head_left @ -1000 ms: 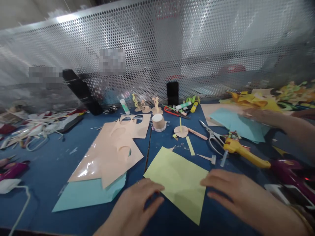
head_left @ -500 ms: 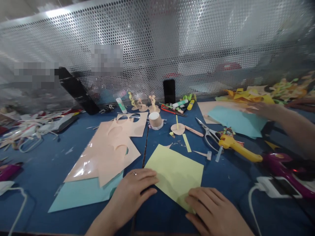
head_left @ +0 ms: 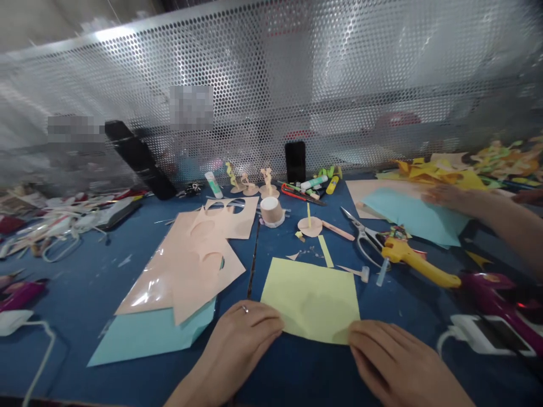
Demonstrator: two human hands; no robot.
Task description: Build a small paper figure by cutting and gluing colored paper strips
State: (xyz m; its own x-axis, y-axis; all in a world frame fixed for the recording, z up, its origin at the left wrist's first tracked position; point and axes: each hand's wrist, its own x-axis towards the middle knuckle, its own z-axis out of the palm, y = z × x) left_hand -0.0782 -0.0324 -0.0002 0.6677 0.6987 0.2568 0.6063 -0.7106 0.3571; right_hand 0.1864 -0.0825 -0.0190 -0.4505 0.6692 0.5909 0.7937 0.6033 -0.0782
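Both grips (head_left: 246,336) (head_left: 390,350) clamped on yellow sheet (head_left: 313,297) | near edge crosswise | long axis unclear

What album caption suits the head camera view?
Left hand and right hand hold a rectangular yellow-green paper sheet by its near corners.

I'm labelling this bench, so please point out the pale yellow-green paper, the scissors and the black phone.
Pale yellow-green paper (head_left: 311,297), head view: middle of its upper face.
Scissors (head_left: 362,229), head view: near the pivot.
Black phone (head_left: 295,161), head view: middle of its dark face.
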